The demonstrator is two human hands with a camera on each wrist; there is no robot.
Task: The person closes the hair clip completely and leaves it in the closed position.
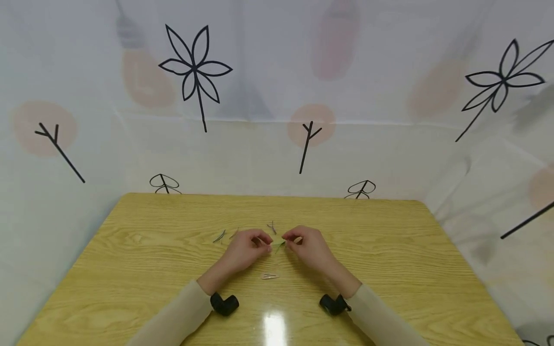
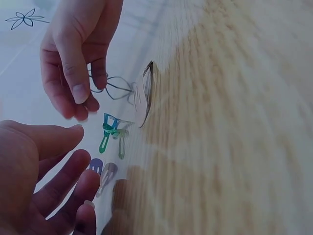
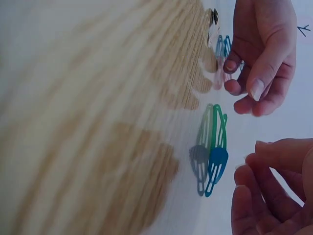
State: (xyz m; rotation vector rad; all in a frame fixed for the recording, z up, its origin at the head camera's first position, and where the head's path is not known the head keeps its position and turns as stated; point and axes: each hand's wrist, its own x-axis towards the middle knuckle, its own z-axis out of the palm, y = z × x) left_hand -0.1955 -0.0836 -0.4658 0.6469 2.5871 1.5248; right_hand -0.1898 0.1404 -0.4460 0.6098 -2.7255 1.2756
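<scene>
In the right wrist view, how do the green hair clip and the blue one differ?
The green clip shows slim bands, while the blue clip shows a broad, rounded part. The green clip reaches toward the left hand; the blue clip lies nearer the right hand. Both have slots and lie on the table, overlapping in that view.

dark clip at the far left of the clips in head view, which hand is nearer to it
Left. The left hand is just right of the dark clip, not touching it; the right hand is farther right, beyond the left hand.
</scene>
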